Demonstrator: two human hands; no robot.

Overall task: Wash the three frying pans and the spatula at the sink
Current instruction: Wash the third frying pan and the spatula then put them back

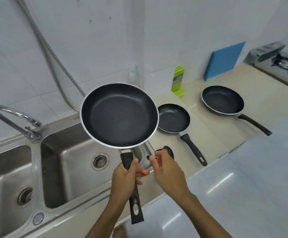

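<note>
Got the sink (62,169) at 9 o'clock, counter (217,134) at 3 carrying two frying pans (223,99), third pan (119,115) lifted over the right basin, left hand (124,177) clamped on its handle, right hand (167,170) over some dark thing (168,149) (can't tell if gripped), could easily clank the faucet (10,117) or slip one-handed once wet.

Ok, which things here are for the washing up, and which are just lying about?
Job: held frying pan, small frying pan, far-right frying pan, dark utensil (probably the spatula), double sink, tap.
Lying about: green knife block, blue chopping board, gas hob.
</note>
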